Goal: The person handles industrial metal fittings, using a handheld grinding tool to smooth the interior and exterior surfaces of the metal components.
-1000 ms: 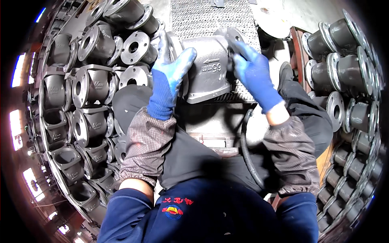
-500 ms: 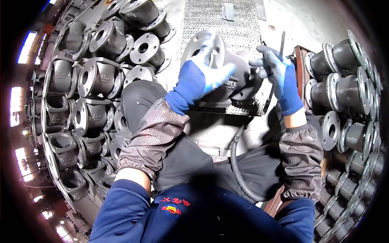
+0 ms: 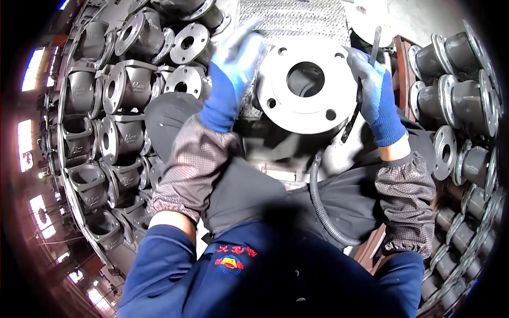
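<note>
A grey cast-metal valve body stands in front of me, its round flange facing up at me, with a large centre bore and several bolt holes. At its left side my left hand, in a blue and white glove, is open with fingers stretched out, somewhat blurred; I cannot tell whether it touches the rim. My gloved right hand is closed round a slim dark bar-like tool at the flange's right edge. The tool's upper end sticks out above the fist. Its exact kind does not show.
Under and beyond the valve body lies a textured metal work surface. Many flanged valve bodies are stacked on my left, and more flanged castings stand on my right. A grey corrugated hose runs across my lap.
The valve body has turned from lying sideways to flange facing up. My left hand has come off it, moving left and up. My right hand keeps the tool and has shifted slightly right.
</note>
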`<action>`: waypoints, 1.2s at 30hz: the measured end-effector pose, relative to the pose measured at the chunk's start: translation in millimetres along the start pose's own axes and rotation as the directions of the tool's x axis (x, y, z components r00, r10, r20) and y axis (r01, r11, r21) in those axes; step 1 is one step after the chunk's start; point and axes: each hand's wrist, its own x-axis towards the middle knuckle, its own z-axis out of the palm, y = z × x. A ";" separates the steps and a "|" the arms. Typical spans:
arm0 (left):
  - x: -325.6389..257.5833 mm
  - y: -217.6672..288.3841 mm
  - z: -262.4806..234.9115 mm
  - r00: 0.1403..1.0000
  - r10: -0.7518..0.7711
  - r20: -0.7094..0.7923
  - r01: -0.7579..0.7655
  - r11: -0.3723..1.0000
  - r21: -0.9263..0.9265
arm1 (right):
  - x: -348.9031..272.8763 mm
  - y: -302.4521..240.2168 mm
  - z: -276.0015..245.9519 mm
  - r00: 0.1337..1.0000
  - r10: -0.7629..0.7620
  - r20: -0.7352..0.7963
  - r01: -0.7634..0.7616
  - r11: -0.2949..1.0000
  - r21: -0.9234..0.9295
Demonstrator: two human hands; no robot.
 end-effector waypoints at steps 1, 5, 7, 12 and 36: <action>-2.8 -14.5 -14.0 0.993 -0.042 -0.106 0.053 0.994 0.097 | -5.0 0.7 2.7 0.999 -0.035 -0.015 0.035 0.999 -0.011; -25.4 -14.0 9.2 0.826 -0.544 0.149 0.485 0.551 -0.679 | -6.7 -7.5 8.6 0.953 -0.293 0.079 0.302 0.941 -0.154; -28.5 -11.7 6.9 0.810 -0.571 0.135 0.417 0.398 -0.817 | -8.9 -24.2 21.7 0.991 -0.005 0.133 0.000 0.999 0.041; -36.8 -10.3 -10.6 0.835 -0.551 0.010 0.408 0.606 -0.683 | -12.4 -19.6 39.6 0.999 0.031 0.038 -0.037 0.984 0.177; -53.9 38.8 -60.5 0.948 0.317 0.041 -0.319 0.937 0.140 | -38.9 -15.0 75.5 0.951 -0.310 0.000 0.292 0.896 -0.335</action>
